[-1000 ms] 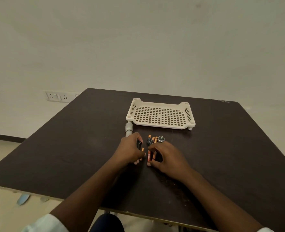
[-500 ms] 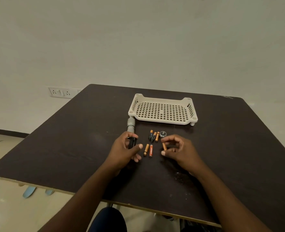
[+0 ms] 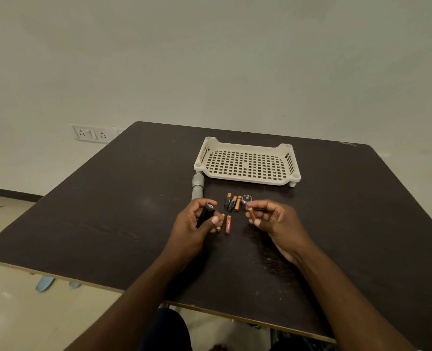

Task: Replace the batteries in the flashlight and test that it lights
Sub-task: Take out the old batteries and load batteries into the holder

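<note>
My left hand (image 3: pixel 193 225) grips a black battery holder (image 3: pixel 206 214), lifted a little above the dark table (image 3: pixel 108 211). My right hand (image 3: pixel 275 224) pinches one copper-coloured battery (image 3: pixel 251 213) between thumb and fingers. The grey flashlight body (image 3: pixel 197 188) lies on the table behind my left hand, part of it hidden by my fingers. Three batteries (image 3: pixel 232 201) lie side by side between my hands, and an orange battery (image 3: pixel 227 224) lies nearer, beside another battery (image 3: pixel 220 224) partly hidden by my left thumb. A small round cap (image 3: pixel 246 198) sits next to the three batteries.
A cream perforated plastic tray (image 3: pixel 247 148) stands behind the batteries. A wall socket plate (image 3: pixel 93 134) is on the wall at the left. Blue slippers (image 3: pixel 43 283) lie on the floor below the table's front left edge.
My right hand has picked a battery off the table and lifted it. My left hand has raised and tilted the black holder. Both hands have drawn apart.
</note>
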